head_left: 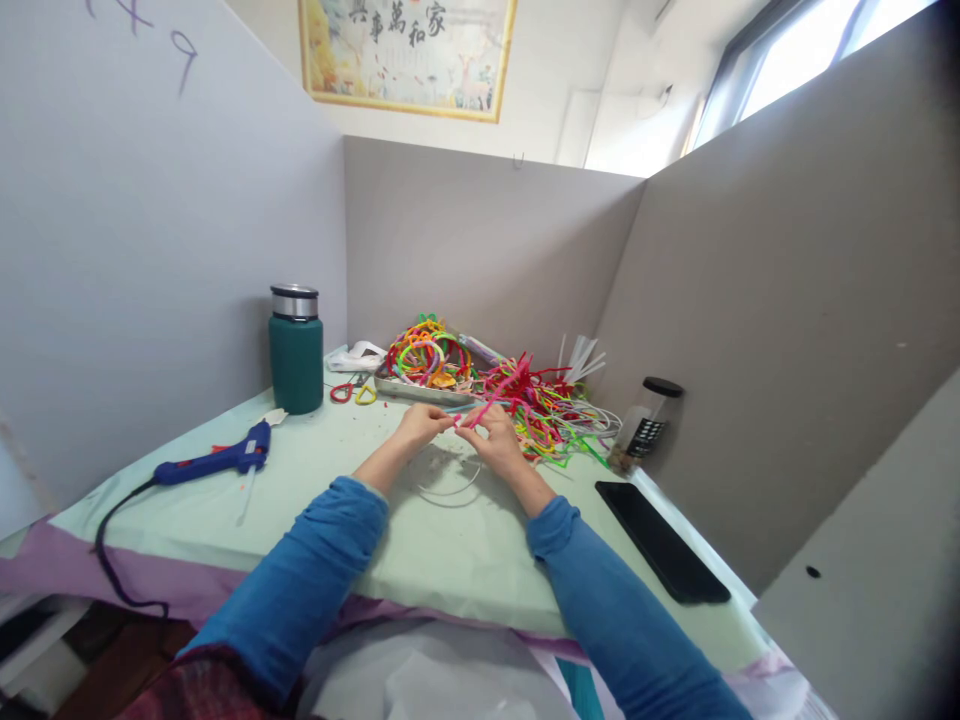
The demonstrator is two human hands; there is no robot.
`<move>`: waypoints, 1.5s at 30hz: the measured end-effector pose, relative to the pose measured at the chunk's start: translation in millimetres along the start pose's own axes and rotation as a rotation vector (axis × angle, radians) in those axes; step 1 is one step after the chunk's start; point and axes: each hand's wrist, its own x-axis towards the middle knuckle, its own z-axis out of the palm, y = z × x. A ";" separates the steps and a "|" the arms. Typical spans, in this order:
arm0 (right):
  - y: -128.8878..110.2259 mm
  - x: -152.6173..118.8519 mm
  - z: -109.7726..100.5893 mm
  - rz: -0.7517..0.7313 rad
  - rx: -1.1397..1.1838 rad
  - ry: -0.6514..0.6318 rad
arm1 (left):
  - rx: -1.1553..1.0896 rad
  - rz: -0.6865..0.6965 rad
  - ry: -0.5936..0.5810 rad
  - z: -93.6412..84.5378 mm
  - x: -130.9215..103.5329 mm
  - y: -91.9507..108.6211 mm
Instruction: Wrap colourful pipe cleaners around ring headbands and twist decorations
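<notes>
Grip: left hand (pixel 422 426) and right hand (pixel 493 440) both pinching pink fuzzy stem (pixel 496 399), fingertips nearly meeting, probably for fine control over short span. Stem's free end rises beyond right hand. Pale wire loop (pixel 448 494) just below grip; whether held, cannot tell. Coloured stem tangle (pixel 541 412) beyond grip, rightward, likely for easy reach. Glue gun (pixel 253 452) well left, presumably out of forearms' way.

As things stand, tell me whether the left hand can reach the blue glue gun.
Probably yes: the dark green flask stands behind the direct path to the blue glue gun, but the left hand seems to be pinching a pink pipe cleaner.
</notes>
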 end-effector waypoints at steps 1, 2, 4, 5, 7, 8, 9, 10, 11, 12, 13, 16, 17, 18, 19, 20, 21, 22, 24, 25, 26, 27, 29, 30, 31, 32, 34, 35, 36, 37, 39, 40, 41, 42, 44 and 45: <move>0.9 0.1 -0.4 0.017 0.000 -0.012 | -0.025 -0.026 -0.003 -0.2 -1.4 1.9; 1.6 0.2 -0.8 0.033 0.002 -0.022 | -0.049 -0.052 -0.015 -0.3 -3.0 3.9; 2.4 0.5 -1.4 0.058 0.007 -0.033 | -0.099 -0.098 -0.044 -0.2 -5.9 8.0; 2.5 0.6 -1.7 0.063 0.006 -0.036 | -0.123 -0.116 -0.058 0.0 -7.1 9.7; 2.5 0.6 -1.9 0.053 -0.006 -0.037 | -0.161 -0.141 -0.075 0.5 -8.6 12.1; 2.4 0.5 -1.9 0.043 -0.021 -0.039 | -0.174 -0.148 -0.080 0.8 -8.9 12.8; 2.2 0.2 -2.0 0.033 -0.040 -0.045 | -0.184 -0.154 -0.082 1.0 -8.9 13.2; 2.1 -0.1 -2.0 0.026 -0.060 -0.051 | -0.188 -0.160 -0.084 1.1 -8.7 13.3; 1.9 -0.5 -2.0 0.021 -0.078 -0.057 | -0.187 -0.167 -0.086 1.2 -8.4 13.1; 1.7 -0.9 -2.1 0.017 -0.091 -0.062 | -0.182 -0.173 -0.087 1.2 -7.8 12.7; 1.6 -1.2 -2.0 0.012 -0.099 -0.065 | -0.173 -0.176 -0.086 1.2 -7.2 12.1; 1.4 -1.9 -1.5 -0.013 -0.101 -0.065 | -0.134 -0.154 -0.075 1.1 -5.4 9.4; 1.3 -1.9 -1.1 -0.020 -0.099 -0.067 | -0.118 -0.139 -0.070 1.0 -5.0 8.3; 1.2 -1.9 -0.7 -0.023 -0.097 -0.072 | -0.099 -0.124 -0.064 1.0 -4.6 7.3; 1.0 -1.9 -0.2 -0.023 -0.092 -0.081 | -0.078 -0.109 -0.057 1.0 -4.4 6.2; 0.7 -1.8 0.3 -0.020 -0.082 -0.092 | -0.054 -0.093 -0.050 1.0 -4.2 5.1; 0.3 -1.8 0.7 -0.019 -0.068 -0.104 | -0.031 -0.074 -0.044 1.2 -3.9 3.9; -0.2 -1.8 1.1 -0.019 -0.050 -0.116 | -0.008 -0.053 -0.042 1.4 -3.7 2.8; -1.7 -1.7 1.4 -0.020 -0.008 -0.128 | 0.035 -0.007 -0.049 2.2 -3.0 0.8; -2.6 -1.6 1.4 -0.015 0.013 -0.124 | 0.050 0.016 -0.056 2.6 -2.6 -0.1; -3.4 -1.4 1.3 -0.006 0.036 -0.118 | 0.058 0.036 -0.069 3.1 -2.4 -0.6; -4.2 -1.1 1.0 0.007 0.061 -0.113 | 0.059 0.053 -0.090 3.5 -2.5 -0.8; -5.3 -0.2 0.3 0.045 0.117 -0.109 | 0.045 0.075 -0.152 4.0 -3.8 0.3; -5.4 0.4 -0.1 0.071 0.145 -0.112 | 0.033 0.078 -0.190 4.1 -5.2 1.6; -5.2 1.2 -0.4 0.102 0.169 -0.114 | 0.024 0.073 -0.226 4.0 -6.9 3.3; -4.8 2.0 -0.8 0.141 0.191 -0.112 | 0.014 0.064 -0.258 3.9 -9.0 5.4; -3.4 3.7 -1.7 0.225 0.243 -0.115 | 0.001 0.034 -0.298 3.4 -13.6 9.9; -2.8 4.5 -2.3 0.264 0.276 -0.122 | -0.003 0.025 -0.311 3.2 -15.6 12.1; -2.3 5.2 -3.1 0.300 0.311 -0.130 | -0.006 0.023 -0.320 3.0 -17.4 14.0; -2.2 5.8 -4.1 0.334 0.347 -0.140 | -0.010 0.027 -0.328 2.8 -18.8 15.5; -2.9 6.8 -6.3 0.400 0.407 -0.150 | -0.014 0.047 -0.341 2.8 -20.1 17.1; -3.6 7.2 -7.4 0.433 0.433 -0.148 | -0.012 0.061 -0.347 2.9 -20.0 17.2; -4.4 7.5 -8.4 0.464 0.460 -0.146 | -0.009 0.077 -0.351 3.0 -19.6 16.9; -5.1 7.7 -9.0 0.494 0.489 -0.143 | -0.005 0.093 -0.351 3.3 -19.0 16.3; -5.7 7.7 -9.2 0.547 0.547 -0.145 | 0.000 0.116 -0.341 4.0 -17.5 15.0; -5.4 7.4 -8.6 0.571 0.575 -0.151 | 0.001 0.124 -0.337 4.3 -16.9 14.5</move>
